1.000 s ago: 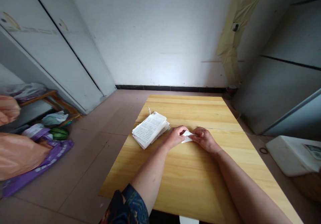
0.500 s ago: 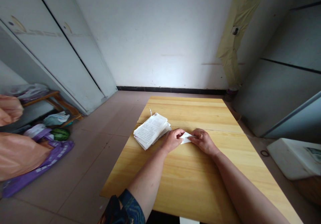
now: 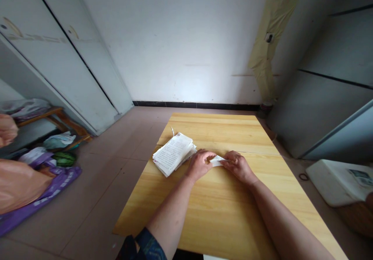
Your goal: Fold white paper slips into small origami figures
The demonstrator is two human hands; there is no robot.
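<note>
Between my hands, just above or on the wooden table (image 3: 212, 205), is a small folded piece of white paper (image 3: 217, 161) with print on it. My left hand (image 3: 200, 164) grips its left end, thumb and fingers curled around the edge. The other end is pinched by my right hand (image 3: 238, 166), whose fingertips hide part of the paper. Left of my left hand lies a stack of printed sheets (image 3: 174, 154), its edges uneven. A thin white strip (image 3: 172, 131) pokes up behind the stack.
Beyond the table stands a white wall (image 3: 180, 50). On the left floor are bags, a watermelon (image 3: 64, 159) and a wooden bench (image 3: 60, 124). Grey cabinet doors (image 3: 58, 58) rise behind them. A white box (image 3: 335, 180) sits right of the table, near a grey refrigerator-like unit (image 3: 332, 81).
The view has shifted slightly to the right. The fingers of my left hand have moved a little on the paper, which now looks narrower. The stack lies as before.
</note>
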